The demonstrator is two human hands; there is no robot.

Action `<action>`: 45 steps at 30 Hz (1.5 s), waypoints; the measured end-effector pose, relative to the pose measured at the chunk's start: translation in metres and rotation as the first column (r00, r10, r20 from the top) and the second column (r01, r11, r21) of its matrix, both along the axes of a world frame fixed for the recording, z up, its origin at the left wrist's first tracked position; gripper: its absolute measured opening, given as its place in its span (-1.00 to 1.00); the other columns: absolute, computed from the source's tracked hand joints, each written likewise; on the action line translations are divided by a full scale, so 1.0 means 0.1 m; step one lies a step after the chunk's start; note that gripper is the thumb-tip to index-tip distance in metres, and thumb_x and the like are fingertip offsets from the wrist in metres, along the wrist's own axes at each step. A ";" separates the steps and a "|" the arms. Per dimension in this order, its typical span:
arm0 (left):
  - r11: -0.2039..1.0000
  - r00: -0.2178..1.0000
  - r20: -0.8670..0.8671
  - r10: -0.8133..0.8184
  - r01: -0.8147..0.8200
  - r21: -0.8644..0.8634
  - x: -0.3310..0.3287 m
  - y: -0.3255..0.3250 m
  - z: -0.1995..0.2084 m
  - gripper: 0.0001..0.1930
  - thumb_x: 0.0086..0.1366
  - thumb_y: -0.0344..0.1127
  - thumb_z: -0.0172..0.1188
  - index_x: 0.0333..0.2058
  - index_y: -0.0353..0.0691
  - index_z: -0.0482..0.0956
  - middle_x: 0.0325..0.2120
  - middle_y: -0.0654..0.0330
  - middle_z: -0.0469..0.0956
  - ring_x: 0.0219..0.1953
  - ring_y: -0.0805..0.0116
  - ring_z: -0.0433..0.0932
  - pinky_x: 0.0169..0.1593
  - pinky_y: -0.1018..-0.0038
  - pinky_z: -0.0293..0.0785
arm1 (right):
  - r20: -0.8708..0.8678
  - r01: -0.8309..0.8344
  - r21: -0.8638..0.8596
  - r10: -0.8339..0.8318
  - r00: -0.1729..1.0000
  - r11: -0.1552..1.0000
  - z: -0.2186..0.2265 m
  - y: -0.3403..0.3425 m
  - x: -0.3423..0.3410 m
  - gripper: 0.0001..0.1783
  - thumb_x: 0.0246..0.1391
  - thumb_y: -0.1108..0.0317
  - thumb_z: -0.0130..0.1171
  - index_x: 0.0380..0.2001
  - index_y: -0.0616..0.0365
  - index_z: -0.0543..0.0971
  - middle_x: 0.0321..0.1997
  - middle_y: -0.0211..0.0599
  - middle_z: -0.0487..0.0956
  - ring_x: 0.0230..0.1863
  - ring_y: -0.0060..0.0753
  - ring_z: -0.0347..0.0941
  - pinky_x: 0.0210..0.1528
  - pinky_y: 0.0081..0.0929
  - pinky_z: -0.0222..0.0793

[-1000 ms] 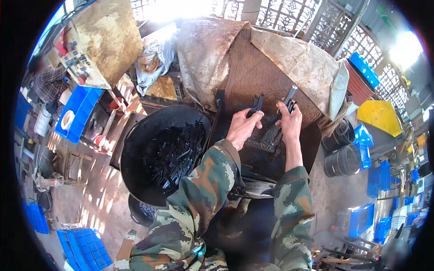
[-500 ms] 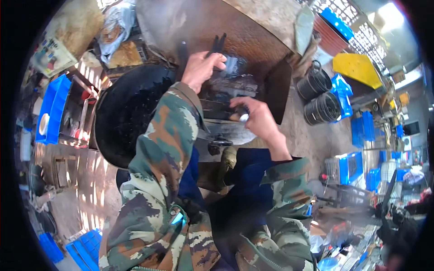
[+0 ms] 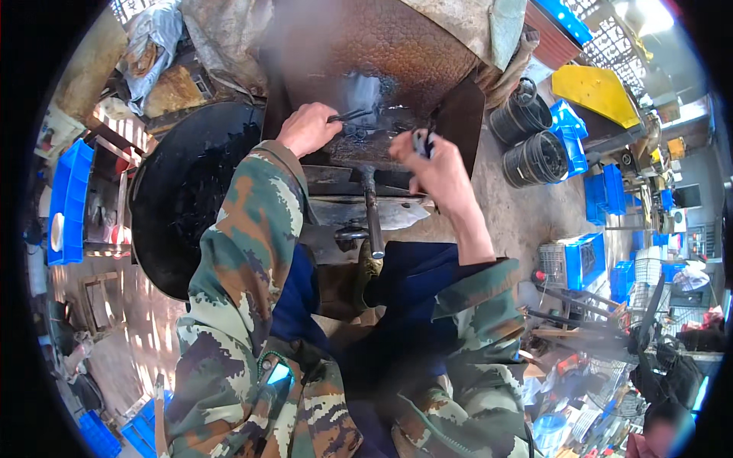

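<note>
My left hand [image 3: 308, 130] is closed around a dark, thin two-pronged tool [image 3: 351, 116], like tongs, whose prongs point right over a soot-dark metal bench [image 3: 374, 46]. My right hand [image 3: 441, 174], slightly blurred, curls beside a small grey and black metal piece [image 3: 422, 143] at its fingertips; its kind is unclear. Between the hands, a rod-like metal tool [image 3: 372, 217] lies across the bench's near edge, its rounded end toward me and out of both hands. A greyish patch [image 3: 362, 91] marks the bench beyond the prongs.
A big round black pan [image 3: 164, 206] with dark bits inside stands at my left. Right of the bench are two black wire-ringed buckets [image 3: 536, 159], a yellow panel [image 3: 594, 95] and blue crates [image 3: 603, 195]. Cluttered goods [image 3: 588, 412] fill the lower right.
My right hand has moved up from the near edge, where the rod-like tool now lies. The left hand's prongs have swung from pointing away to pointing right. The view has shifted slightly.
</note>
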State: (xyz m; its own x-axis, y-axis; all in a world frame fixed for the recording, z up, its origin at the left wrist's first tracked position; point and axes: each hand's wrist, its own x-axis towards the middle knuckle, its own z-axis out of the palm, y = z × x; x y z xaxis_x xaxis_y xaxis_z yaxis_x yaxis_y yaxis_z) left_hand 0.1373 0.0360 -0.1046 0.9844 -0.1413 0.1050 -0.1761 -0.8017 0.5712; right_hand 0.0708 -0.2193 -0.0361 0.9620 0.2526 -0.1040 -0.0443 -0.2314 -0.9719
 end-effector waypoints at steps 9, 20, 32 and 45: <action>0.986 1.000 -0.017 0.011 -0.014 -0.164 0.18 0.00 -0.12 -0.72 0.30 -0.21 0.18 -0.19 -0.31 0.66 -0.37 -0.05 0.66 -0.24 0.01 0.61 -0.14 0.19 0.48 | -0.270 0.371 0.349 -0.286 0.919 0.861 -0.04 0.09 0.42 -0.80 0.26 0.36 0.17 -0.13 0.24 0.56 -0.20 -0.12 0.66 -0.67 -0.71 0.16 -0.57 -0.51 0.37; 0.600 0.934 -0.261 -0.244 -0.067 -0.797 -0.26 -0.43 0.66 -0.75 0.42 -0.15 0.14 -0.19 -0.21 0.66 -0.50 0.36 0.57 -0.62 0.71 0.15 -0.54 0.67 -0.02 | -0.090 0.175 0.516 -0.150 0.985 0.839 0.05 0.31 0.30 -0.72 0.31 0.37 0.14 -0.04 0.36 0.54 -0.29 -0.30 0.60 -0.54 -0.65 0.36 -0.55 -0.57 0.38; 0.644 0.899 -0.410 -0.154 -0.223 -0.732 0.16 -0.03 0.17 -0.68 0.37 -0.31 -0.07 -0.11 -0.40 0.58 -0.21 0.25 0.61 -0.56 0.62 0.29 -0.52 0.59 0.14 | -0.096 0.275 0.511 -0.264 0.960 0.815 0.06 0.24 0.20 -0.79 0.32 0.36 0.14 -0.18 0.33 0.57 -0.44 -0.36 0.52 -0.63 -0.64 0.29 -0.55 -0.51 0.36; 0.944 0.965 -0.079 -0.249 0.223 -0.244 0.25 0.03 -0.22 -0.68 0.22 -0.31 0.12 -0.10 -0.30 0.66 -0.32 -0.12 0.65 -0.24 -0.05 0.61 -0.08 0.26 0.49 | -0.282 0.461 0.543 -0.364 0.888 0.702 0.01 -0.07 0.23 -0.77 0.38 0.24 0.08 -0.22 0.20 0.54 -0.38 -0.29 0.54 -0.43 -0.41 0.51 -0.11 -0.10 0.64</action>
State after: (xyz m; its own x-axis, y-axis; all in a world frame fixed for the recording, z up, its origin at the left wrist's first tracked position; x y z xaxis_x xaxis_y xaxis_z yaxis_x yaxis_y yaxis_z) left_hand 0.1627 0.0385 -0.1267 0.9328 -0.3557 0.0578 -0.2715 -0.5882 0.7618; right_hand 0.0941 -0.2267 -0.0354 0.9701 -0.1091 -0.2168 -0.1466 0.4484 -0.8817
